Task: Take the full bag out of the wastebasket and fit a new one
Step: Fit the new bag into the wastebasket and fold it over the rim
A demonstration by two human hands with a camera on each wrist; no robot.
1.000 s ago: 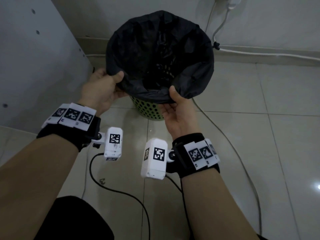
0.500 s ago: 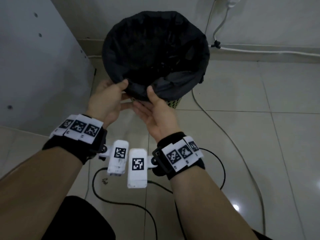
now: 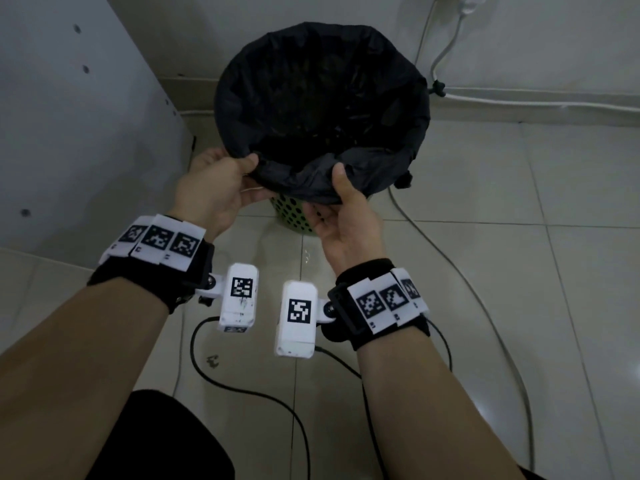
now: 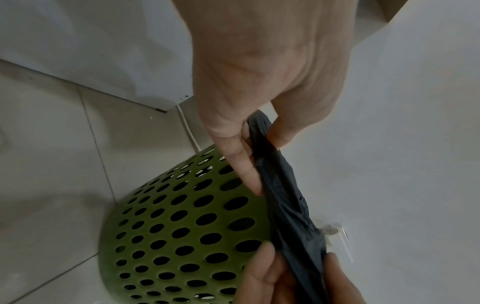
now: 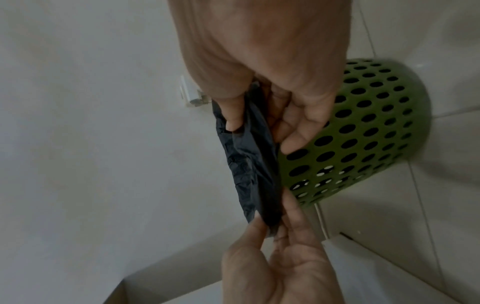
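Note:
A black bag (image 3: 322,98) lines a green perforated wastebasket (image 3: 294,216) standing on the floor, its mouth spread over the rim. My left hand (image 3: 242,174) pinches the bag's near edge on the left, thumb on top. My right hand (image 3: 332,199) pinches the same edge a little to the right. In the left wrist view the left hand (image 4: 259,144) holds a bunched strip of bag (image 4: 291,216) beside the basket (image 4: 182,226). In the right wrist view the right hand (image 5: 257,127) grips the strip (image 5: 249,168) against the basket (image 5: 363,127).
A white cabinet panel (image 3: 69,116) stands close on the left. The wall behind carries a white cable (image 3: 519,102). A grey cable (image 3: 467,278) and a black cable (image 3: 242,389) lie on the tiled floor near the basket.
The right hand slid left along the bag's near edge towards the left hand, then moved back right a little. Both hands kept hold of the edge.

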